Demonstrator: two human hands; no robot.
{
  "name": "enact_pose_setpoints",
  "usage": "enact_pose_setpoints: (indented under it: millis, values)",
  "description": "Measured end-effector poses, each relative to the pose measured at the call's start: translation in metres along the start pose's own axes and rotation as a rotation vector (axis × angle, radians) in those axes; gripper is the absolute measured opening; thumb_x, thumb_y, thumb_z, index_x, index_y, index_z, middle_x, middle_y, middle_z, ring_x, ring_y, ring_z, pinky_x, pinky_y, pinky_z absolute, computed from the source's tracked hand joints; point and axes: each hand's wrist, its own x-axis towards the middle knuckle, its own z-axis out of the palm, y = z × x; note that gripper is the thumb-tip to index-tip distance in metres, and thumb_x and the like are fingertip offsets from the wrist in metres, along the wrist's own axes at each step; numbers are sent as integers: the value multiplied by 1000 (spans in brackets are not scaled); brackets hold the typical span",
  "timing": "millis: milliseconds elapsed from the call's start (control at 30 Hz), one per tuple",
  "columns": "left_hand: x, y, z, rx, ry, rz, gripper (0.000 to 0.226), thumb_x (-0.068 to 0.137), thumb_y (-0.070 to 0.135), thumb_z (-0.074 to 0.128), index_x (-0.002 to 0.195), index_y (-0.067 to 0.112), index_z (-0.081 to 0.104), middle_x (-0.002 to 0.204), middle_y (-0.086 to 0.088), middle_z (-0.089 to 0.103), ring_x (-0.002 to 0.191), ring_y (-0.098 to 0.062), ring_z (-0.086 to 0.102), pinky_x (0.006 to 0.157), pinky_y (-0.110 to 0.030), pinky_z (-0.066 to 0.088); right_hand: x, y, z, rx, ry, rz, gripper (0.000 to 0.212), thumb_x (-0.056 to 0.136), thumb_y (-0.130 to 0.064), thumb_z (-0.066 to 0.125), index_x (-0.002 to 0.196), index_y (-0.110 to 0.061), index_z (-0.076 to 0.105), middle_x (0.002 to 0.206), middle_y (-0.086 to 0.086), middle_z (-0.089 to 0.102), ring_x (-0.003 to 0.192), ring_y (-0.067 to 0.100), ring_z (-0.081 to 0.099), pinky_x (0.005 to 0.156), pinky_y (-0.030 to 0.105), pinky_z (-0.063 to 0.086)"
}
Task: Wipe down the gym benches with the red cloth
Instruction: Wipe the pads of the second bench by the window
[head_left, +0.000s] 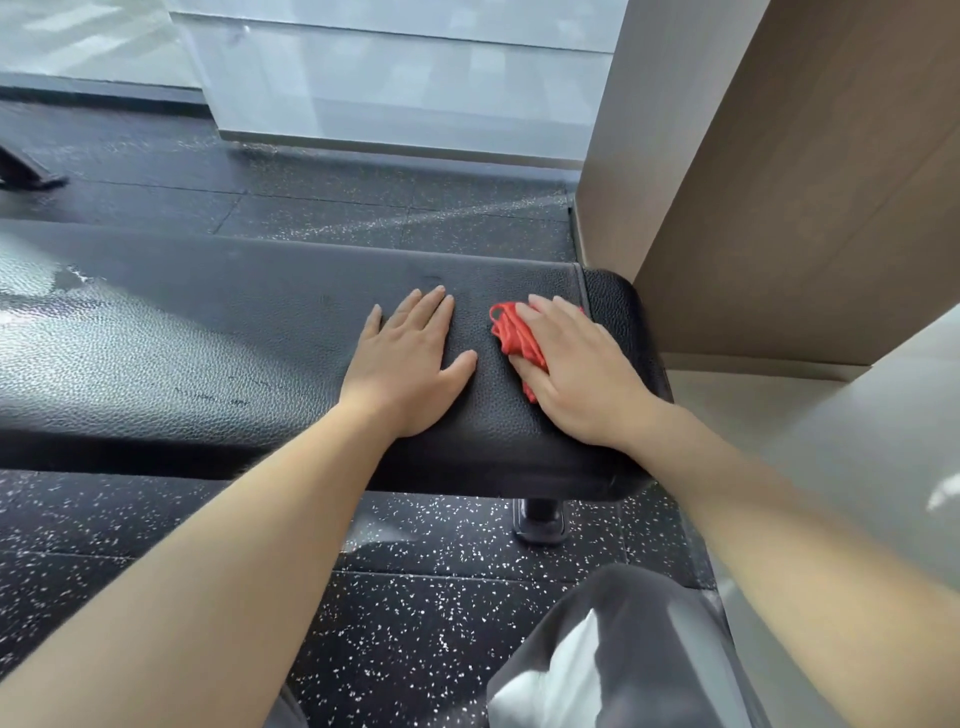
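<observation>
A black padded gym bench (234, 338) runs across the view from the left to a rounded end at the right. The red cloth (511, 332) lies bunched on the pad near that right end. My right hand (576, 374) presses flat on the cloth with straight fingers and covers most of it. My left hand (410, 364) rests flat on the bare pad just left of the cloth, fingers spread. A pale scuffed patch (67, 278) shows on the pad at the far left.
A beige wall corner (779, 208) stands right against the bench's right end. The bench leg (540, 517) stands on black speckled rubber floor (415, 597). A glass partition (389, 78) lies beyond the bench. My knee in grey trousers (623, 649) is at the bottom.
</observation>
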Motion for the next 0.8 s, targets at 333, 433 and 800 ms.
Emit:
enact_pose_setpoints:
  millis: [333,433,800]
  values:
    - [3,-1,3,-11,27,-8,62,96,45,29,151,21,12,159,9,6,145,-8,1,118,-39,0,91,7,7,-7,40,87,43,95,-39,38,129,-13,42,133,6,45,128,27,36,105,44,29]
    - [1,-1,2,-29,19,-3,60,97,41,28,151,21,11,159,9,5,145,-8,0,117,-38,-1,72,3,7,-16,31,59,50,96,-39,38,139,-13,34,145,6,35,136,27,27,111,44,23]
    - [-1,0,-1,-24,5,1,57,98,36,27,151,20,11,159,8,5,145,-9,1,117,-37,0,2,-6,2,4,21,7,55,97,-38,39,145,-14,27,154,4,24,143,23,17,114,38,16]
